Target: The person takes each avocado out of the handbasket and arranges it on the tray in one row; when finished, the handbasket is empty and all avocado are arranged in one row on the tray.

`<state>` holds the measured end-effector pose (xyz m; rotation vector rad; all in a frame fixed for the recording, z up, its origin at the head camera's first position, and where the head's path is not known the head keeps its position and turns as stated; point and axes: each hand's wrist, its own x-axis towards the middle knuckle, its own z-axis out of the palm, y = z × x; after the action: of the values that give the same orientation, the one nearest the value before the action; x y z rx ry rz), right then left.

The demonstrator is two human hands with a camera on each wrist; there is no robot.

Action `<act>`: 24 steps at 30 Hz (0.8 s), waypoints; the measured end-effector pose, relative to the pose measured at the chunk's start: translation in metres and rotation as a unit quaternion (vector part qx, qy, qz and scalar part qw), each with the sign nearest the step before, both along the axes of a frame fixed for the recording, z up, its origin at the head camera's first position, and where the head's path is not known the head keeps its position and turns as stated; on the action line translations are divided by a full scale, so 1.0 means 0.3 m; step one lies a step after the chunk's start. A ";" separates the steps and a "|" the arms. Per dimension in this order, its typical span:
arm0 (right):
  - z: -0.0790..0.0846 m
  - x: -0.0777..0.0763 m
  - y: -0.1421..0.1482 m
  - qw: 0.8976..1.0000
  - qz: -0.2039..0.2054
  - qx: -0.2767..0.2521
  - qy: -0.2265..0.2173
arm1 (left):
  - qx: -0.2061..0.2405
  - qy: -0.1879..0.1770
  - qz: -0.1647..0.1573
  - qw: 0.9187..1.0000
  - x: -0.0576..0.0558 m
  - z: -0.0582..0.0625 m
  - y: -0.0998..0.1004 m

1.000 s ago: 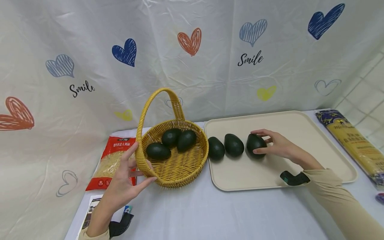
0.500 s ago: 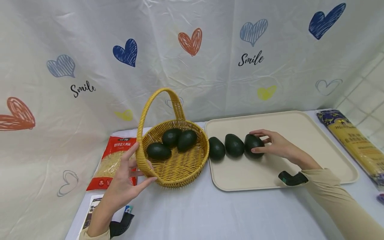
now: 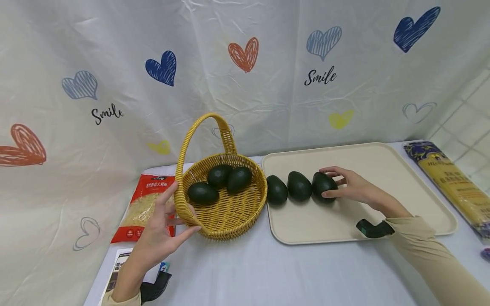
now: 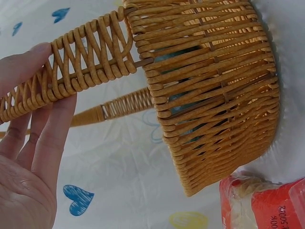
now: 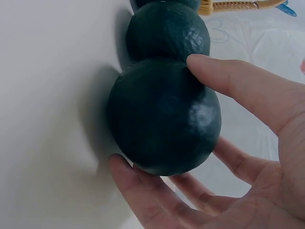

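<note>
At the far left, one printed white item (image 3: 114, 272) lies partly hidden under the left forearm, and beyond it is one red bag of pasta (image 3: 135, 210). The left hand (image 3: 155, 236) holds the handle of one yellow wicker basket (image 3: 229, 212), thumb on one side and fingers on the other. Inside the basket sit three avocados (image 3: 202, 193). To its right, three more avocados (image 3: 300, 186) stand in a row on the left part of one beige tray (image 3: 383, 170). The right hand (image 3: 356, 186) has its fingers clamped around the rightmost avocado (image 3: 322, 185), close beside the middle one. Right of the tray lies one long yellow-and-purple packet (image 3: 445, 178), and a small purple item (image 3: 486, 254) shows at the edge. The surface (image 3: 237, 272) is covered in white cloth; behind it hangs a white curtain (image 3: 268, 93) printed with hearts and two "Smile" words, with a tile-like grid at the right.
</note>
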<state>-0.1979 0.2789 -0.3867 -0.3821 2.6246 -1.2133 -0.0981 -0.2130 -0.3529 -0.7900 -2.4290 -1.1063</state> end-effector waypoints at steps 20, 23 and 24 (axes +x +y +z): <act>0.002 -0.003 0.004 0.999 -0.006 -0.038 -0.009 | -0.006 0.006 0.003 1.000 -0.002 0.000 0.000; -0.001 -0.005 0.005 0.999 0.000 -0.033 -0.007 | -0.004 0.006 -0.001 1.000 -0.003 -0.001 0.000; -0.003 -0.007 0.007 1.000 0.003 -0.030 -0.005 | -0.003 0.005 -0.002 1.000 -0.003 -0.002 0.000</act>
<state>-0.1999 0.2810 -0.3877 -0.3932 2.5814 -1.2896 -0.0992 -0.2131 -0.3534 -0.8010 -2.4239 -1.0939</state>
